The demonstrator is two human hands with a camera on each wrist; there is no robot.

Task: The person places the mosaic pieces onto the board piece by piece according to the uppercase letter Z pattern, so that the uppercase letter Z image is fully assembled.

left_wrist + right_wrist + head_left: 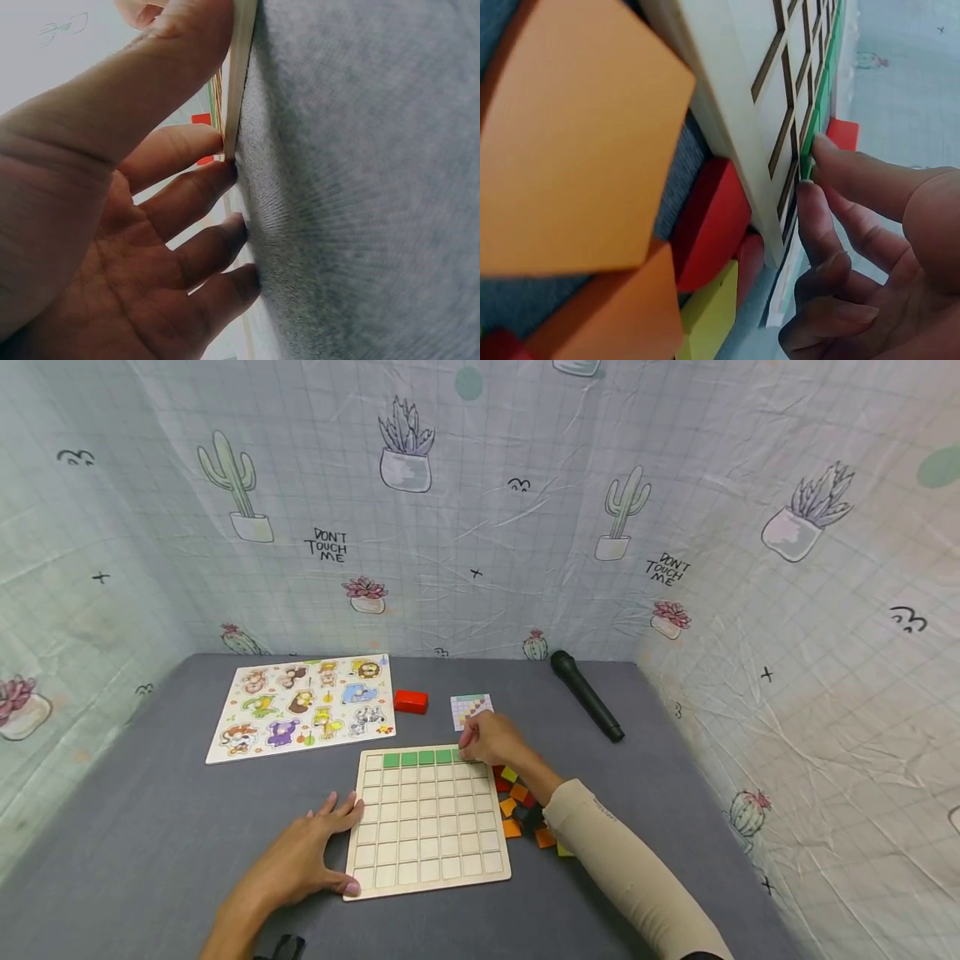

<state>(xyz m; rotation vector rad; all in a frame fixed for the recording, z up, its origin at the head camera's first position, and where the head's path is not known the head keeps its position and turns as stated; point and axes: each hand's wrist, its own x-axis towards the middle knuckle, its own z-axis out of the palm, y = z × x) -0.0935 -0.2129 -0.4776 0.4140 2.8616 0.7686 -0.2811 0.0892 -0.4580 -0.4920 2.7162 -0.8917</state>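
A pale wooden grid board (427,827) lies on the grey table, with several green square tiles (408,759) set along its far row. My left hand (303,860) rests at the board's left edge, fingers spread and thumb near the front corner. In the left wrist view, thumb and fingertips (199,184) touch the board's side (238,82). Over the far right part of the board, my right hand (491,739) pinches a green tile (807,159) between thumb and fingers, as the right wrist view shows. That hand partly covers the row's right end.
Loose orange, red, yellow and black tiles (545,837) lie along the board's right side, partly under the right forearm. A small patterned card (469,703), a red block (411,702), an animal picture board (300,710) and a black microphone (588,697) stand farther back.
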